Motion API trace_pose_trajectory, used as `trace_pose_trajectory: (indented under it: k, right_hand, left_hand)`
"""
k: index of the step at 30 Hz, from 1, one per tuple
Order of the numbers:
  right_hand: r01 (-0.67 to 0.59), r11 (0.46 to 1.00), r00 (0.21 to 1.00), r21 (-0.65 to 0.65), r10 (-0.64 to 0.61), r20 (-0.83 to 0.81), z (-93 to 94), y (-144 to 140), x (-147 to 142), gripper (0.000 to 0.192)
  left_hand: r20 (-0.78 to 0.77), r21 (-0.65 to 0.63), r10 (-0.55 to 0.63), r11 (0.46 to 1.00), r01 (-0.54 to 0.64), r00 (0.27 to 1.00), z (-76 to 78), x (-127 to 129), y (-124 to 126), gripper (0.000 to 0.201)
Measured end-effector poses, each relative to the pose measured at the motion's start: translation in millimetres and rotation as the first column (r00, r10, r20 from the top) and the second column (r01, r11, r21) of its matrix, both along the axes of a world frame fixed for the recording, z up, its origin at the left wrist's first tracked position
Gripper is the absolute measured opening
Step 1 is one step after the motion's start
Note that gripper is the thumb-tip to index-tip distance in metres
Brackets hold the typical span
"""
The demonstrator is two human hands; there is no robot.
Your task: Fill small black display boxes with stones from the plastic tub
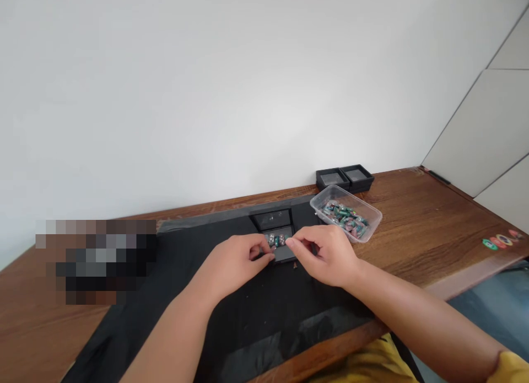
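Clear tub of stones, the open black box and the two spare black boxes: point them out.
clear tub [370,213], head view, bare right wall.
open black box [273,219], head view, raised lid.
spare black boxes [345,177], head view, their shared middle edge.

Two hands [235,264] [326,256], three black boxes [275,231] [332,179] [357,176], one clear tub [372,212].

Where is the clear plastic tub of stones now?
The clear plastic tub sits on the wooden table, right of the right hand, before two black boxes.

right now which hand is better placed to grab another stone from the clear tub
The right hand, probably. The clear tub of stones sits just beyond it on the right, while the left hand is on the far side of the small black box both hands touch.
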State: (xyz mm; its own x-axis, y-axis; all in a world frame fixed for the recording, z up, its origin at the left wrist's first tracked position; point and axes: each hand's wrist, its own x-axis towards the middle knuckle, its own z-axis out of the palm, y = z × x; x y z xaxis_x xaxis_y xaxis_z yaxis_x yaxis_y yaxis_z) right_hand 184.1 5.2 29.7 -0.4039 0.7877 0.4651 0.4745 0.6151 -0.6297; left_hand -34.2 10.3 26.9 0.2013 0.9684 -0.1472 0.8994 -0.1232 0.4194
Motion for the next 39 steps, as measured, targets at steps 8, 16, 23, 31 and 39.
trace_pose_trajectory:
  k: [8, 16, 23, 31, 39]
  right_hand:
    - [-0.036, 0.999, 0.999, 0.0, 0.036, 0.021, 1.1, -0.4, 0.2, 0.038]
    - [-0.033, 0.999, 0.999, -0.004, 0.033, 0.035, 3.5, -2.0, 0.7, 0.039]
    - [-0.035, 0.999, 0.997, -0.033, 0.037, 0.061, 3.3, -2.3, -0.2, 0.039]
    - [0.225, 0.974, 0.972, -0.02, -0.223, 0.077, 12.8, 7.8, 9.6, 0.039]
    - [0.545, 0.828, 0.738, -0.131, -0.399, 0.544, 21.7, 44.2, 42.7, 0.033]
  left_hand:
    - [0.073, -0.09, -0.115, 0.989, 0.121, 0.991, -10.9, -7.2, 3.4, 0.032]
    - [0.054, -0.122, -0.09, 0.988, 0.096, 0.995, -3.4, -10.1, 1.6, 0.031]
    - [0.066, -0.077, -0.093, 0.992, 0.098, 0.993, -3.8, -13.4, 2.4, 0.036]
    - [0.041, -0.058, -0.036, 0.998, 0.038, 0.999, -10.1, -22.5, 6.3, 0.045]
    - [0.012, -0.064, -0.055, 0.996, 0.055, 0.998, -9.6, -21.2, 5.2, 0.045]
